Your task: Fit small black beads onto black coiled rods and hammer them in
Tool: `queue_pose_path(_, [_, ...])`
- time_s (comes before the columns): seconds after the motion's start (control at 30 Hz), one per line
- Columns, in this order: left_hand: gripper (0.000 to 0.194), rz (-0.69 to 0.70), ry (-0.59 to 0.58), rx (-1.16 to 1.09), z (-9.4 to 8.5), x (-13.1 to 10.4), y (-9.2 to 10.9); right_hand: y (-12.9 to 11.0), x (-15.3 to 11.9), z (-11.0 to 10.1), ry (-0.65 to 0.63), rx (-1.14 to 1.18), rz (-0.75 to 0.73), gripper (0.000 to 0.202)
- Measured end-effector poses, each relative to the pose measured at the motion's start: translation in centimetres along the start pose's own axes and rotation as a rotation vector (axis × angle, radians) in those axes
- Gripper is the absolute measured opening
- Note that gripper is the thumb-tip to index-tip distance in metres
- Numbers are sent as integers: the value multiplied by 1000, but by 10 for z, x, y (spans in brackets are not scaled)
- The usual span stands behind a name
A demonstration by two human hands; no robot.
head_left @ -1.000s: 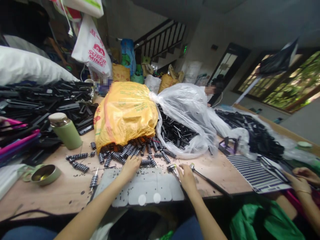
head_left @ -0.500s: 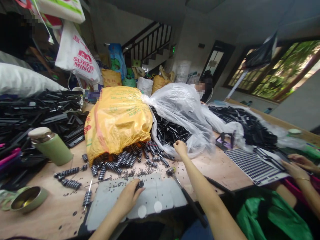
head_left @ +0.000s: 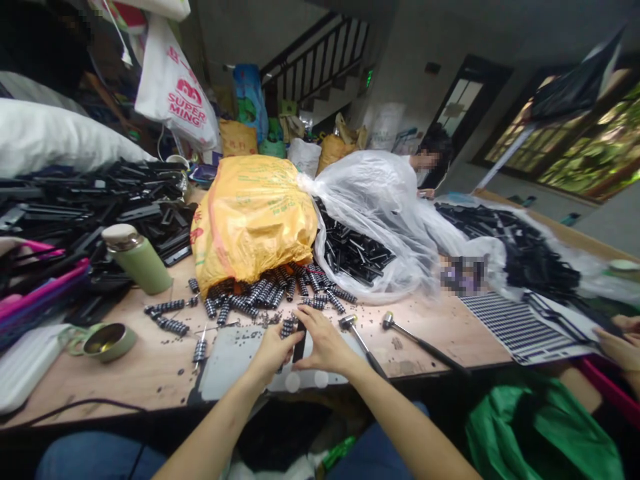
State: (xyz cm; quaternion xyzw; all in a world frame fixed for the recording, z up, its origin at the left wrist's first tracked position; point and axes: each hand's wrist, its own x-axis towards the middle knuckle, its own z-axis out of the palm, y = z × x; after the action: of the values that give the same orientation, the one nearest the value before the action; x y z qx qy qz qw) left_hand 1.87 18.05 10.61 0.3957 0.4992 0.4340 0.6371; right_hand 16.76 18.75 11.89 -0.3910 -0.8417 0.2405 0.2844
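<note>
Over the grey plate (head_left: 225, 363) at the table's front edge, my two hands meet. My left hand (head_left: 273, 352) is closed around a ribbed black-and-silver cylinder (head_left: 287, 328). A flat black strip (head_left: 300, 348) stands upright between the fingers and thumb of my right hand (head_left: 324, 341), close against the cylinder; whether they touch is hard to see. Behind my hands lies a heap of similar ribbed cylinders (head_left: 255, 293), spilling from a yellow sack (head_left: 257, 220). Black strips (head_left: 353, 250) fill the mouth of a clear plastic bag (head_left: 373, 187).
Two hammers, one nearer (head_left: 363, 343) and one farther right (head_left: 425, 347), lie right of the plate. At left stand a green flask (head_left: 140, 260), a cup (head_left: 110, 343) and a pile of black parts (head_left: 125, 207). A co-worker's hands (head_left: 620, 340) are at far right.
My right hand has come back from the clear bag to my left hand, now with a black strip. The cylinder in my left hand is raised more upright. The view has shifted.
</note>
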Motion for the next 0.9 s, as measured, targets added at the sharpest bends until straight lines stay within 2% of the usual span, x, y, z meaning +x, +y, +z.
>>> queue_pose_path(0.17, [36, 39, -54, -247, -11, -13, 7, -8, -6, 5, 72, 32, 8, 105])
queue_pose_path(0.27, [39, 3, -47, -260, -13, -16, 10, -21, -13, 10, 89, 117, -42, 107])
queue_pose_path(0.43, [25, -62, 114, -349, -4, -18, 11, -35, -12, 13, 52, 161, -88, 110])
queue_pose_path(0.5, [20, -88, 117, -377, -1, -20, 13, -33, -11, 17, 41, 162, -84, 112])
queue_pose_path(0.6, [19, -84, 103, -359, 1, -22, 16, -27, -11, 24, 30, 168, -86, 114])
queue_pose_path(0.73, [19, -71, 147, -289, 1, -23, 16, -21, -12, 30, 38, 182, -60, 113])
queue_pose_path(0.9, [20, -113, 126, -221, 6, -21, 22, -24, -10, 28, 85, 248, -4, 105])
